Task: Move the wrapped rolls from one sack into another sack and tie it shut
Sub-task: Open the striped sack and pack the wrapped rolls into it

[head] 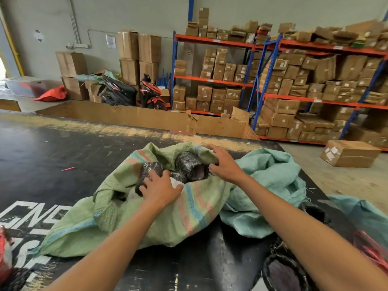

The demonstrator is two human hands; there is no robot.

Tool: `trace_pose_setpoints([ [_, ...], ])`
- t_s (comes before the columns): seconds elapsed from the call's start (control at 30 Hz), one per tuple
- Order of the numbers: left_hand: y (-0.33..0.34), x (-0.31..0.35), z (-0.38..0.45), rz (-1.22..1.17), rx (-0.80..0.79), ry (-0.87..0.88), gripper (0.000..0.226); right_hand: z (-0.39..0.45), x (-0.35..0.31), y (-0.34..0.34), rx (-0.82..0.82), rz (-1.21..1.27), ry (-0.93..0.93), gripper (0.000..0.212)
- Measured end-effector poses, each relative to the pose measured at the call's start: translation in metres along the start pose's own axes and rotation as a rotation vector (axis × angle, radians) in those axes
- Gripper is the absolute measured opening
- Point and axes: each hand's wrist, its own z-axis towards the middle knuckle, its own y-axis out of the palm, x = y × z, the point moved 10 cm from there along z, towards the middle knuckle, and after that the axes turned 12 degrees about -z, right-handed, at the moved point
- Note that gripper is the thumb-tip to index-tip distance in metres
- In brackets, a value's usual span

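Reaching into the green sack (151,215) at frame centre, left hand (160,189) spread over a dark wrapped roll (150,168), fingers loosely bent, grip hard to tell. Right hand (225,163) just right of it, fingers splayed wide on the sack's rim beside another roll (189,164). Teal sack (266,185) slumped right of centre on the black table (52,148).

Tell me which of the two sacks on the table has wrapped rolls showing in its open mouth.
The green striped sack, under both hands. Dark wrapped rolls show in its mouth. The plain teal sack to its right lies crumpled, with no rolls showing.
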Motion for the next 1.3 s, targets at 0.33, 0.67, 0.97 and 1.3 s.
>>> trace_pose_setpoints([
  [0.33,0.136,0.166,-0.124,-0.255,-0.714,0.614,0.033,-0.124,0.112,-0.032,-0.503,-0.167,0.213,0.027],
  [0.67,0.191,0.171,-0.162,-0.110,-0.924,0.586,0.034,-0.193,0.190,-0.013,-0.689,-0.637,0.377,0.107],
  [0.97,0.142,0.128,-0.104,-0.491,-0.864,0.271,0.018,-0.163,0.150,-0.048,-0.303,-0.216,0.271,0.080],
  [1.3,0.011,0.040,0.001,-1.302,-0.381,-0.111,0.034,-0.064,0.057,-0.062,0.075,0.627,0.210,0.060],
])
